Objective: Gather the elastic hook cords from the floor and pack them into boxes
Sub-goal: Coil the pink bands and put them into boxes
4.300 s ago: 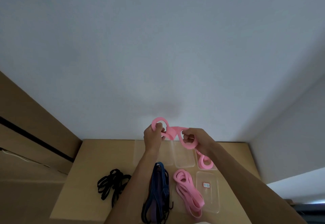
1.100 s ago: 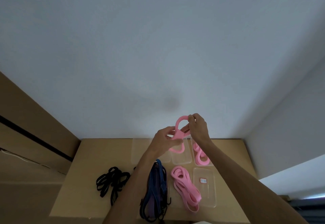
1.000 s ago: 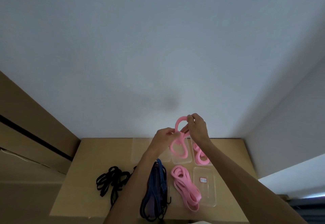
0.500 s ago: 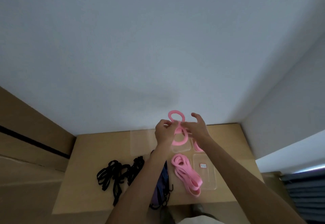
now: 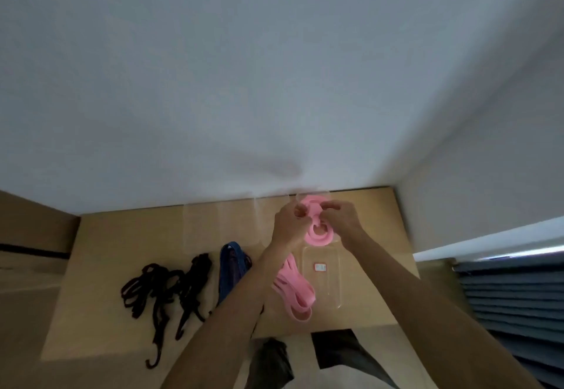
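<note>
Cardboard surface (image 5: 100, 266) carries black cords (image 5: 158, 291), a blue cord (image 5: 232, 269) and loose pink cords (image 5: 296, 294), sorted by colour for packing. My left hand (image 5: 290, 223) and right hand (image 5: 341, 217) pinch the coiled pink cord (image 5: 319, 233), now lowered from chest height into the clear box (image 5: 328, 198).

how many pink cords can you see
2, maybe more. One coiled pink cord is held between the left hand and right hand over a clear box. One loose pink cord lies on the cardboard by the left forearm. Hands may hide another.
</note>
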Available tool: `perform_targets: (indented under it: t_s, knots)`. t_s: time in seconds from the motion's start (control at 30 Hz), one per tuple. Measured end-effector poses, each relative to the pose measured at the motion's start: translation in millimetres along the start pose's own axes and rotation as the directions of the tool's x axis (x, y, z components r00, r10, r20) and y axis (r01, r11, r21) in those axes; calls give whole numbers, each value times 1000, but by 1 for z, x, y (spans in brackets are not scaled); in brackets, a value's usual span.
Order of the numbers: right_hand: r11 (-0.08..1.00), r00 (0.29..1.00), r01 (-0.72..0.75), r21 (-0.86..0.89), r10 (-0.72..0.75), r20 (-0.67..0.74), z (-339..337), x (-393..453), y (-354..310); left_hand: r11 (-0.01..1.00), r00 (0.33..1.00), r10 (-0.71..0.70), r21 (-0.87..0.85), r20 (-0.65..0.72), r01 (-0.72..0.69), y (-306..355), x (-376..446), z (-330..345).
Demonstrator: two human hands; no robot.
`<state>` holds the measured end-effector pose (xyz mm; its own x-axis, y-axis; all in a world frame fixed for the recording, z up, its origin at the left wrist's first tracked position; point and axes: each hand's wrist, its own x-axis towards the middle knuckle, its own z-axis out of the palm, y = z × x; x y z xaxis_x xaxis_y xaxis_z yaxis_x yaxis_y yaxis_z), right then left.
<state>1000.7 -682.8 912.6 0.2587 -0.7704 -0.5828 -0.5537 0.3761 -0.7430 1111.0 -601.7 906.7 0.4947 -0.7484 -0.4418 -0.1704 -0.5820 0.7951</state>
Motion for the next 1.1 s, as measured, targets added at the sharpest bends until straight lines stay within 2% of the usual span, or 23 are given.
perform_targets:
  t_s: [0.27, 0.4, 0.5, 0.6, 0.67, 0.73, 0.8, 0.87, 0.97, 1.1]
  knots:
    - [972, 997, 72, -223, -68, 28, -3, 73, 19, 994, 993, 17, 107, -116, -5, -12, 45, 47]
    - [944, 995, 101, -314, -87, 59, 5, 96, 39, 979, 992, 44, 202, -116, -20, -29, 64, 68]
    - [897, 991, 136, -421, -119, 66, 8, 100, 57, 951, 984, 125, 299, -123, -83, -44, 67, 81]
    - [791, 955, 286, -541, -285, 87, 6, 97, 69, 883, 961, 246, 438, -128, -168, -53, 66, 86]
    - [694, 880, 442, -568, -458, 126, 4, 96, 74, 827, 945, 300, 529, -130, -189, -56, 67, 83]
    - [580, 803, 560, -592, -555, 216, 1, 99, 76, 775, 918, 376, 586, -128, -236, -56, 68, 77]
    - [504, 778, 606, -616, -538, 326, 0, 103, 75, 710, 897, 435, 642, -78, -288, -57, 68, 72]
    - [444, 758, 627, -640, -537, 370, -1, 107, 78, 669, 884, 467, 669, -39, -324, -61, 69, 69]
    - [312, 776, 593, -742, -469, 422, -5, 108, 87, 596, 883, 468, 732, 17, -330, -65, 71, 70]
    - [286, 805, 555, -781, -423, 417, -4, 109, 91, 561, 911, 405, 764, 83, -319, -58, 74, 72]
